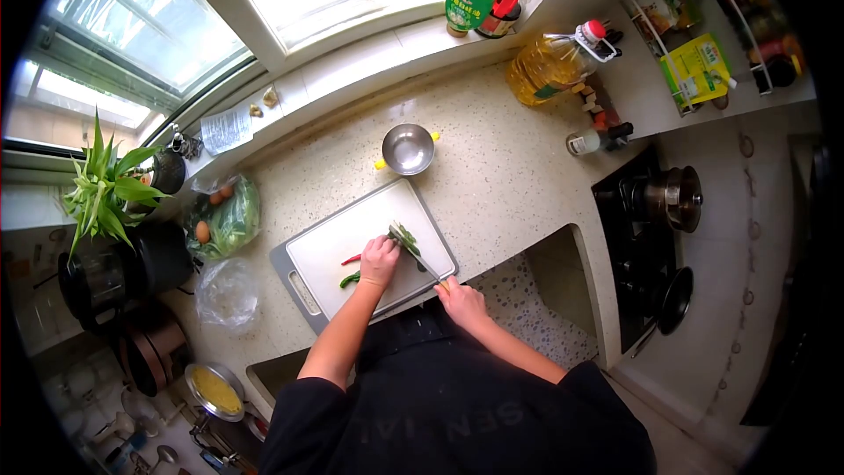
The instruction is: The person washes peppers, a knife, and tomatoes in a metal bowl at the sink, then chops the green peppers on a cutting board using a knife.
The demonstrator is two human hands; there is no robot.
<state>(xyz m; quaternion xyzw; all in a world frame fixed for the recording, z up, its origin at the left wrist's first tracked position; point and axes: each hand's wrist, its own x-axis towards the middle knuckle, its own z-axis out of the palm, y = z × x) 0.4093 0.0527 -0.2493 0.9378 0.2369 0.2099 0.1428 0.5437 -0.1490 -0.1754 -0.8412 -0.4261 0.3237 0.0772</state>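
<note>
My right hand (463,301) grips a kitchen knife (429,269) by its light-coloured handle, the blade slanting up and left across the white cutting board (330,242). Curled beside the blade, my left hand (381,259) presses on a green pepper, mostly hidden under the fingers. Cut green pepper pieces (406,236) lie on the blade's far side. A red chili (352,259) and another green pepper (350,280) rest on the board, left of my left hand. Just beyond the board stands a steel bowl (409,149) with yellow handles.
Left on the counter are a bag of greens and eggs (224,220) and a crumpled plastic bag (227,294). An oil bottle (549,68) and a smaller bottle (598,139) stand back right. A black stove (631,246) with pans is at right, a potted plant (110,185) at left.
</note>
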